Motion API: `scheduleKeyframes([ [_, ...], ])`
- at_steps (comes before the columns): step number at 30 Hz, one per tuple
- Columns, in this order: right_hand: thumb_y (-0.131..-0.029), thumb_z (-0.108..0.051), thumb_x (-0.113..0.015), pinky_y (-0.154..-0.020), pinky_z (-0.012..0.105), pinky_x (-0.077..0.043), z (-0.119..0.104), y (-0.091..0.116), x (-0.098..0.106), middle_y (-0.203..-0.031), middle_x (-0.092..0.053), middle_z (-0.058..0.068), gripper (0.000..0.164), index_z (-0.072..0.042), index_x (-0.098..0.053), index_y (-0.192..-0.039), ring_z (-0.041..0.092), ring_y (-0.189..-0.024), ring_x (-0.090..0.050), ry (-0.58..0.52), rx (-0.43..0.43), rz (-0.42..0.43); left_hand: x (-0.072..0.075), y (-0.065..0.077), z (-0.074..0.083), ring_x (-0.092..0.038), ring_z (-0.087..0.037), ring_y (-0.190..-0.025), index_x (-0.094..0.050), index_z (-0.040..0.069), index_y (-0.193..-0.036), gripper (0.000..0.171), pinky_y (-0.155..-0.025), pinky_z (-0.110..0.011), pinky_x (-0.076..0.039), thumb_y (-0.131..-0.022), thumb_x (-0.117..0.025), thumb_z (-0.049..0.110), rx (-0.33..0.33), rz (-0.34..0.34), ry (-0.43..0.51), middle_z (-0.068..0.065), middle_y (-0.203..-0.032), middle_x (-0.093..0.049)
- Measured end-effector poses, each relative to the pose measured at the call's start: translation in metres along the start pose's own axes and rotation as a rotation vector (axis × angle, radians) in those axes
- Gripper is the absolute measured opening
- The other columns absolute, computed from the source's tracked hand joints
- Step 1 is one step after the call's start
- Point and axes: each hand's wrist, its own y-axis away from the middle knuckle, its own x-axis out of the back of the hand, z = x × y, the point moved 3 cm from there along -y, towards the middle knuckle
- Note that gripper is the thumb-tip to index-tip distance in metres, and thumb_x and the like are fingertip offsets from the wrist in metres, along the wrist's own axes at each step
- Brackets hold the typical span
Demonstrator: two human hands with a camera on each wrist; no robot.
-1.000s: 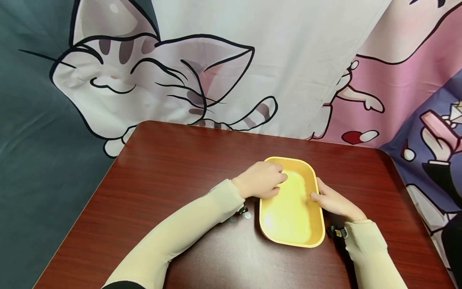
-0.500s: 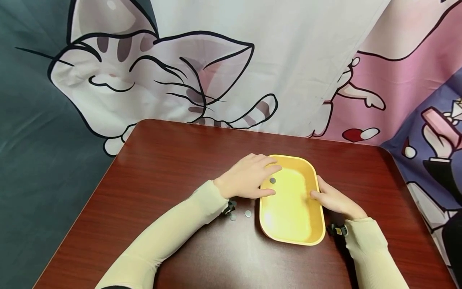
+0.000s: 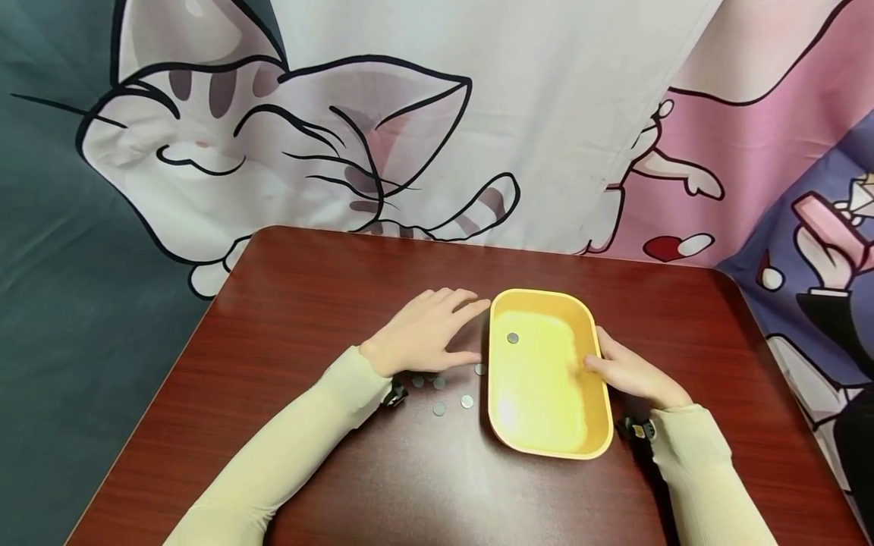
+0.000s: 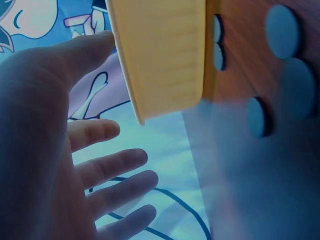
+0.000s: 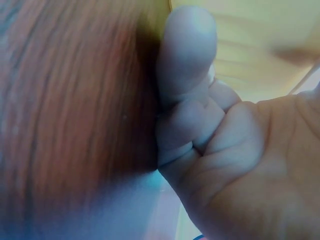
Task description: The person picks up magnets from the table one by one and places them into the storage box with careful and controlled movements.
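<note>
In the head view, the left hand (image 3: pixel 426 334) is lying flat on the table (image 3: pixel 307 303) at nine o'clock from the yellow tray (image 3: pixel 546 409), fingers spread and straight, holding nothing, with the fingertips reaching toward the tray's near-left corner at about two o'clock from the palm. The right hand (image 3: pixel 631 375) is gripping the tray's right rim at three o'clock, the thumb hooking over the edge into the tray while the fingers are curling down the outer wall. One coin (image 3: pixel 513 338) is lying inside the tray near its far-left corner. More coins (image 3: pixel 467 401) are scattering on the table at six o'clock from the left hand, one just beside the tray's left wall; a few are sitting partly in the hand's shadow and are hard to count. Both forearms are wearing beige sleeves (image 3: pixel 300 447).

In the left wrist view, the left hand (image 4: pixel 60 165) is showing its open palm with fingers fanned apart, and the tray's outer wall (image 4: pixel 160 55) is standing at one o'clock. Blurred coins (image 4: pixel 260 117) are lying at three o'clock.

In the right wrist view, the right hand (image 5: pixel 225 145) is filling the frame, its thumb (image 5: pixel 187 50) pressing against the tray's rim (image 5: pixel 250 55); the other fingers are cut off from sight.
</note>
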Motion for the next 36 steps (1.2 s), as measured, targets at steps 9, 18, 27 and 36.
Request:
scheduleKeyframes([
  [9,-0.099,-0.007,-0.052,-0.077,0.027,-0.059,-0.001,0.001,0.001,-0.122,-0.055,0.028,0.055,0.007,-0.026,-0.145,0.023,-0.095,-0.07,0.007,-0.014,0.008,-0.004,0.017,-0.005,-0.059,-0.023,-0.121,-0.047,0.016,-0.154,0.082,-0.094,-0.04,-0.05,-0.09,-0.066,0.064,-0.005,-0.004,-0.031,-0.003,-0.144,-0.056],
  [18,-0.098,-0.007,-0.052,-0.077,0.026,-0.058,-0.003,0.001,0.0,-0.124,-0.055,0.027,0.055,0.008,-0.027,-0.146,0.019,-0.096,-0.069,0.01,0.006,0.01,-0.012,0.029,-0.008,-0.061,-0.02,-0.113,-0.051,0.015,-0.151,0.077,-0.09,-0.037,-0.05,-0.089,-0.071,0.057,-0.011,-0.029,-0.037,-0.001,-0.137,-0.059],
  [27,-0.098,-0.005,-0.053,-0.078,0.025,-0.058,-0.002,0.004,0.001,-0.126,-0.054,0.029,0.059,0.008,-0.024,-0.148,0.023,-0.098,-0.069,-0.01,0.014,0.015,-0.019,0.031,-0.004,-0.061,-0.019,-0.106,-0.055,0.016,-0.147,0.068,-0.09,-0.036,-0.052,-0.09,-0.072,0.048,-0.033,-0.041,-0.025,0.001,-0.126,-0.062],
  [36,-0.097,-0.004,-0.053,-0.08,0.023,-0.057,-0.001,0.001,0.0,-0.126,-0.055,0.028,0.06,0.009,-0.025,-0.149,0.023,-0.099,-0.068,0.006,0.029,0.014,-0.025,0.033,-0.005,-0.061,-0.02,-0.093,-0.064,0.015,-0.132,0.051,-0.087,-0.037,-0.054,-0.089,-0.076,0.04,-0.059,-0.041,-0.015,0.0,-0.112,-0.059],
])
